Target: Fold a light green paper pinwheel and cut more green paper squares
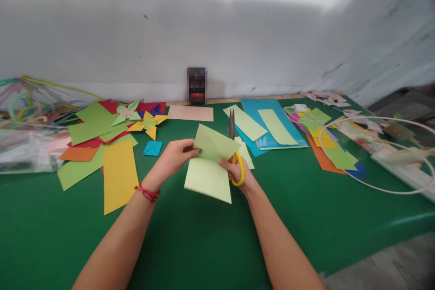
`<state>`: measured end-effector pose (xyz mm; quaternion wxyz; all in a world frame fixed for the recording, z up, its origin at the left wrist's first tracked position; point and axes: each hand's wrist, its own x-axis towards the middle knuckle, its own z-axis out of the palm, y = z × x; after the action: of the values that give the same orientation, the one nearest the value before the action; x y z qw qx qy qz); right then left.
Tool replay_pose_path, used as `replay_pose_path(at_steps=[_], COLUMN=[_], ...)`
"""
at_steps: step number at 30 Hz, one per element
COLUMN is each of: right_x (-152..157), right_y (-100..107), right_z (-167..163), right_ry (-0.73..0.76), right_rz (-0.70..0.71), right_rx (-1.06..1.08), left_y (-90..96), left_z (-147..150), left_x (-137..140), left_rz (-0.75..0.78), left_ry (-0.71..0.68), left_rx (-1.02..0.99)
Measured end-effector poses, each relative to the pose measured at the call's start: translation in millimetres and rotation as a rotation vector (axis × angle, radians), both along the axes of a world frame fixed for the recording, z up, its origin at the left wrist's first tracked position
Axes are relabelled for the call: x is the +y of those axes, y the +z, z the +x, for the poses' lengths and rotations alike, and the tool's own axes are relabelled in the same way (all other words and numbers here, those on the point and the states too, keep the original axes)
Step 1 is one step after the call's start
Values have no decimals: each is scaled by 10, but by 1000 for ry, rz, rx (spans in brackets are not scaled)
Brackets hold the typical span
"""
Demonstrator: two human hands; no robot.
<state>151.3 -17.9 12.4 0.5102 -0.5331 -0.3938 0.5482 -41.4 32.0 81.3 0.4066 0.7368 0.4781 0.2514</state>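
Note:
A pale green sheet of paper (209,176) with a fold across it is held up over the green table. My left hand (178,156) pinches its upper left edge between thumb and fingers. On the other side my right hand (239,172) grips the paper's right edge. That same hand also carries the scissors (232,127), whose yellow handles are around the fingers. The blades point away toward the wall and look closed, apart from the paper. Partly hidden behind my right hand lies another pale green piece (245,154).
Coloured sheets, a yellow one (119,174) among them, lie left with folded paper flowers (148,123) and a small blue folded square (152,148). Pale green strips (277,126) rest on a blue packet (261,104). A white cable (374,188) loops at right. A blurred dark object (197,86) leans against the wall.

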Motion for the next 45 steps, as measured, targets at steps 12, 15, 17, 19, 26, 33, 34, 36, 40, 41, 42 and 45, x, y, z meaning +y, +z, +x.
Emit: replay_pose_path(at_steps=[12,15,17,19,26,33,34,36,40,41,42,45], right_x=[19,22,23,24,41,49,47,41,35,37,40,54], right_y=[-26,-17,-15,-21,-83,-95,-92,-83,-58,-52,-49,-55], right_z=[-10,-21,-25,-25,-14,21,24,24,18,18,19,30], right_ry=[49,13,-5,-4,5,29,32,33,30,24,14,-18], right_rz=[-18,15,31,31,25,18,26,37,43,43,40,12], right_rx=[-12,2,13,36,103,137,149,168,225,242,255,256], left_y=[-68,-87,-89,-84,-83,-187,-185,-159,-60,-38,-21,10], left_z=[48,47,45,47,111,183,173,139,58,40,23,-23], left_x=[-20,-21,-21,-22,-59,-75,-68,-53,-20,-10,0,29], left_rz=[-304,-325,-328,-329,-384,-547,-554,-553,-460,-424,-397,-382], left_ry=[-91,-88,-80,-76,-74,-41,-41,-65,-103,-90,-75,-42], left_rx=[-197,-192,-202,-226,-273,-256,-256,-264,-271,-268,-267,-277])
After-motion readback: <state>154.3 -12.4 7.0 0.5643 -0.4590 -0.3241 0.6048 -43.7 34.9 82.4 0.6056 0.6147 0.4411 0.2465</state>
